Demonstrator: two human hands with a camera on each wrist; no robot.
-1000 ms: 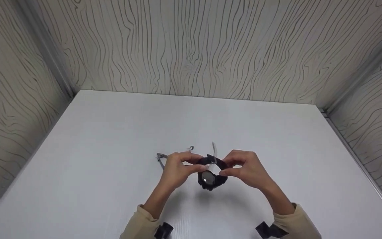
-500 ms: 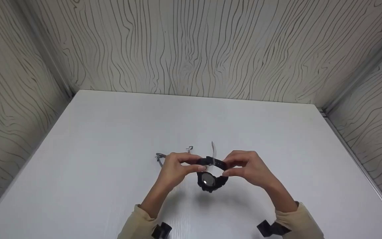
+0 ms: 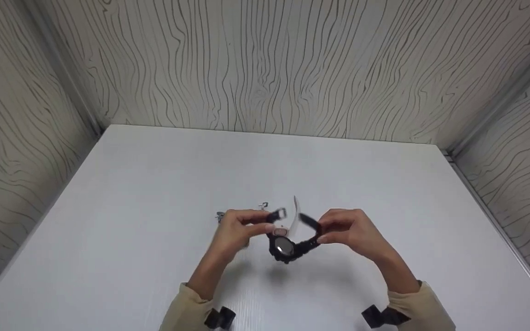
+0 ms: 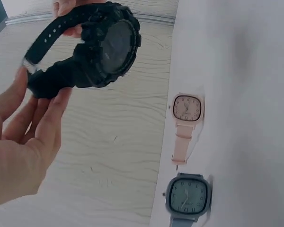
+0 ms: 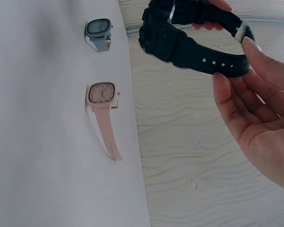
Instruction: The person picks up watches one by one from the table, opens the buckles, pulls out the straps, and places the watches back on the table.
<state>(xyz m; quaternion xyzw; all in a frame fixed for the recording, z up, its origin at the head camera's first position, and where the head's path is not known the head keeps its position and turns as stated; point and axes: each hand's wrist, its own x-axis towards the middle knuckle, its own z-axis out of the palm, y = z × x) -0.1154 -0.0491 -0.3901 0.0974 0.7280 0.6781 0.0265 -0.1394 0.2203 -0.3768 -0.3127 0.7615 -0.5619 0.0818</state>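
Observation:
A black wristwatch [image 3: 285, 247] with a round dial hangs above the white table between both hands, its strap unfastened and the two ends apart. My left hand [image 3: 232, 239] pinches the strap half with the metal buckle [image 3: 282, 213]. The holed strap half [image 5: 217, 62] is pinched between thumb and fingers of my right hand [image 3: 359, 232]. Below lies a pink watch [image 4: 187, 108] with a squarish dial, partly behind the black one in the head view. A blue-grey watch [image 4: 188, 196] lies beside it, mostly hidden by my left hand in the head view.
The white tabletop [image 3: 177, 170] runs back to a wood-grain patterned panel [image 3: 265, 69], with similar panels at both sides. Black wrist mounts [image 3: 221, 317] sit at the sleeves.
The black watch's strap was a joined loop and now stands parted. My left hand has moved left with the buckle end, my right hand slightly right with the holed end.

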